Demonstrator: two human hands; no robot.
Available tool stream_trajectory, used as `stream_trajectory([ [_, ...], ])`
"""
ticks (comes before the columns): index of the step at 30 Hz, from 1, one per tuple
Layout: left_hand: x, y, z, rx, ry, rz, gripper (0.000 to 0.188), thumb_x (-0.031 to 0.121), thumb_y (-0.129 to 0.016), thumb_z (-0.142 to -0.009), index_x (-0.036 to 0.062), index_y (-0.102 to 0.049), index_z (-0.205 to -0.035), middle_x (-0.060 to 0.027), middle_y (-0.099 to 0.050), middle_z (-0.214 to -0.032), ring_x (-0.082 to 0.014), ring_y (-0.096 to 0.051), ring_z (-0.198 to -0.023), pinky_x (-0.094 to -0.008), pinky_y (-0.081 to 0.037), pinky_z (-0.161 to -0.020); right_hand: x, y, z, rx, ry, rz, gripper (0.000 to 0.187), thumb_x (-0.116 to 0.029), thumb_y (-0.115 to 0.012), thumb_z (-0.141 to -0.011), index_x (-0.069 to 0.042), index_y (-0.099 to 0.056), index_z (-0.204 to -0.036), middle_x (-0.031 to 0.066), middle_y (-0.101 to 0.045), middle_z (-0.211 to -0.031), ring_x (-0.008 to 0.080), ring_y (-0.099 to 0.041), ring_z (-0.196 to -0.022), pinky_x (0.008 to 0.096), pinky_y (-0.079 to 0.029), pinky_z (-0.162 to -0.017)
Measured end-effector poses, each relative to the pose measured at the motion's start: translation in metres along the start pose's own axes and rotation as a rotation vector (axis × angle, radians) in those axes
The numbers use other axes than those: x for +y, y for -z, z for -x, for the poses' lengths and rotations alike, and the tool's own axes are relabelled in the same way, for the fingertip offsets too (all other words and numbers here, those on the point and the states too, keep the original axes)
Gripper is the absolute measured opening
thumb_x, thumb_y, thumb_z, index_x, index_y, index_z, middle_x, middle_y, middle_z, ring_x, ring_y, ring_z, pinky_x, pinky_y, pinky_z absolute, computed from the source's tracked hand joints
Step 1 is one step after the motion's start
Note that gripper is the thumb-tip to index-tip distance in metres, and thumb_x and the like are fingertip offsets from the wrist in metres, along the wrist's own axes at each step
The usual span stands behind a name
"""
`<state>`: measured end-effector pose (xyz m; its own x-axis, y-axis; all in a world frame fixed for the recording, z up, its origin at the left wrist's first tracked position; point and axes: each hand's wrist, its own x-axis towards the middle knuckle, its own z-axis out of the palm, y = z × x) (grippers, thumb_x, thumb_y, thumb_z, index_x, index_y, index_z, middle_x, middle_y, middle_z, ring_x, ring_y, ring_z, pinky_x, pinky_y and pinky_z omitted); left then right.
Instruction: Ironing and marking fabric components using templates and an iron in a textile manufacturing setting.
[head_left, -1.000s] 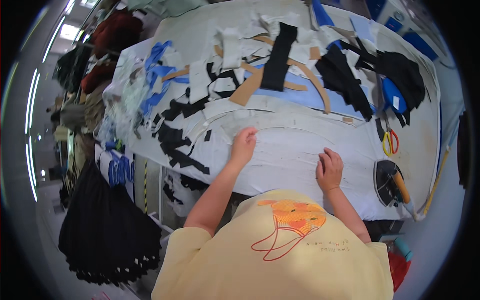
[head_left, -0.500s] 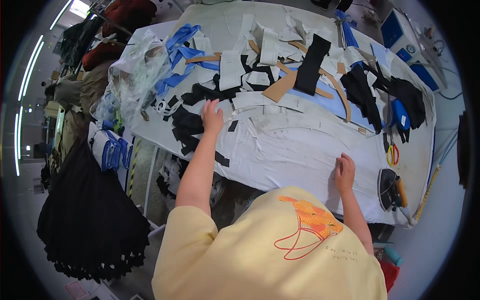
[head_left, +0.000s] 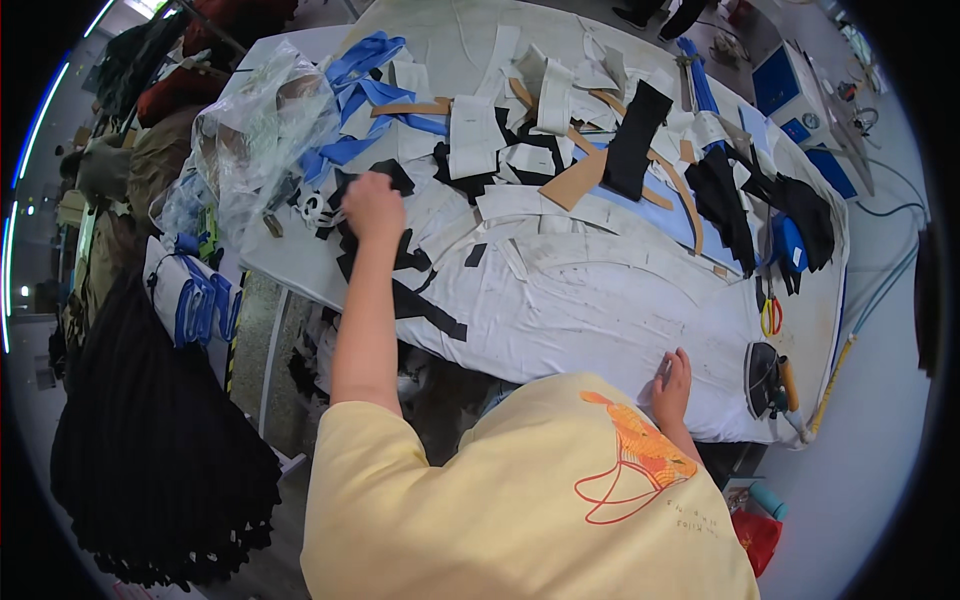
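Note:
My left hand (head_left: 374, 207) is closed over a heap of black fabric pieces (head_left: 412, 258) at the left part of the table, its fingers curled down into the cloth and partly hidden. From the heap a black strip (head_left: 432, 308) trails toward the near edge. My right hand (head_left: 671, 388) lies on the white cloth cover (head_left: 590, 325) near the front edge, fingers stretched out and holding nothing. Between the hands, curved off-white pattern pieces (head_left: 610, 255) lie flat. Right of my right hand rests an iron (head_left: 763, 380) with a wooden handle.
Farther back lie white pieces (head_left: 473, 140), tan pattern strips (head_left: 575, 180), a black panel (head_left: 637, 140) and blue strips (head_left: 365, 62). Clear plastic (head_left: 260, 140) covers the left corner. Scissors (head_left: 771, 312) lie beyond the iron. A black garment (head_left: 160, 430) hangs at left.
My left hand has moved left and away from me, its fingers closing on the black fabric, which has shifted. My right hand has drawn slightly nearer to me. The view has shifted somewhat.

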<state>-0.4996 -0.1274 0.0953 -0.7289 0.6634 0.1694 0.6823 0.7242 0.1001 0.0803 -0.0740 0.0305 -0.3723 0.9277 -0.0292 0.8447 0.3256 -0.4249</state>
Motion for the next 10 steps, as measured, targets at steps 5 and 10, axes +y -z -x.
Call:
stream_trajectory([
  [5,0.045,-0.097,0.013,0.081,-0.182,0.311,0.039,0.023,-0.076,-0.073,0.0156,-0.067,-0.11,-0.013,-0.058,-0.124,-0.0332,-0.056,-0.108,-0.0473,-0.047,-0.089,-0.007,0.004,-0.007,-0.037,-0.006,-0.007,0.046,0.004,-0.056,-0.074,-0.003,-0.054,-0.119,0.0213,-0.044,-0.137,0.0392,-0.044,-0.126,0.0431,-0.037,-0.106],
  [10,0.057,-0.095,-0.052,0.008,-0.145,0.495,0.021,0.011,-0.062,-0.078,0.0164,-0.07,-0.098,-0.0063,-0.057,-0.129,-0.0341,-0.055,-0.112,-0.0466,-0.048,-0.089,0.005,0.005,-0.006,-0.081,0.015,-0.025,0.045,0.002,-0.058,-0.074,-0.004,-0.054,-0.119,0.0205,-0.045,-0.137,0.0388,-0.044,-0.126,0.0428,-0.038,-0.105],
])
